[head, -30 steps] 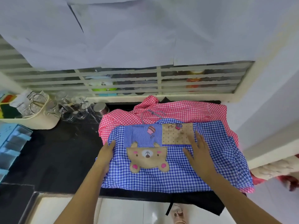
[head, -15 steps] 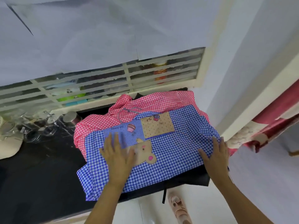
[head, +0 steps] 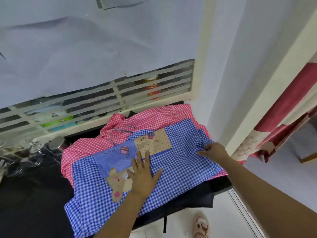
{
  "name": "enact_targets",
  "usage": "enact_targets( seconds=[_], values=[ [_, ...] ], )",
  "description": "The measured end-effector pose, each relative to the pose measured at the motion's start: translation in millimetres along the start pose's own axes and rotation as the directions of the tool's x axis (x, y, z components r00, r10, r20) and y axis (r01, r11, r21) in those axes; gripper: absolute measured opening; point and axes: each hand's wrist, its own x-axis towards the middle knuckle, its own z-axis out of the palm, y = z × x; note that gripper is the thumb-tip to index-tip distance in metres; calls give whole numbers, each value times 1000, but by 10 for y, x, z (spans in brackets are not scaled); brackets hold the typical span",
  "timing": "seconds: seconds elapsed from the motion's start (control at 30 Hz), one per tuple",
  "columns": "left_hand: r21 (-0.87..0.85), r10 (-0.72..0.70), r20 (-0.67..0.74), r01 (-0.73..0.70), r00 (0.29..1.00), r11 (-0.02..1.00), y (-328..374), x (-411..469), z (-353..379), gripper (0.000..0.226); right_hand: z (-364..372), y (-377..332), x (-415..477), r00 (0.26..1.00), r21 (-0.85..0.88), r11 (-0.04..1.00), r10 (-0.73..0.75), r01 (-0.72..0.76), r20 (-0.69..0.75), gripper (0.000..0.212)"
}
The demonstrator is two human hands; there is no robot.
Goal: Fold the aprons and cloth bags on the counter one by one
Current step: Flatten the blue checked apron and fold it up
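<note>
Looking down from the head camera, the blue checked apron point(head: 180, 170) lies spread on the black table point(head: 34, 203) over a pink checked apron point(head: 154, 120), its long axis running left to right. The left hand point(head: 142, 176) presses flat on its middle, fingers spread. The right hand point(head: 214, 152), nearer the wall-side edge, has its grip pinched on that edge, probably to fold it leftward. A lidded steel canister point(head: 57, 143) hides its contents.

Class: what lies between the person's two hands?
In the head view, only the blue apron lies between the left hand and the right hand; nothing else rests on that stretch.
</note>
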Motion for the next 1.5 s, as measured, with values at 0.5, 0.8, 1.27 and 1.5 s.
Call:
enact_targets(
  seconds=[0.5,0.8,1.27,1.5],
  values=[
    [160,-226,-30,228,974,960,55,713,-214,98,-21,183,269,956,37,984,180,-176,-231,112],
    [149,12,-292,33,956,988,24,1054,-475,87,-220,113,-45,977,273,940,180,-206,116,34],
    [-153,-51,-270,10,961,988,-13,1170,-351,36,-380,349,-193,938,685,644,276,-342,209,60],
    [-227,51,-410,-156,910,961,278,750,-210,89,-88,206,-338,960,981,6,206,-196,191,27]
  ],
)
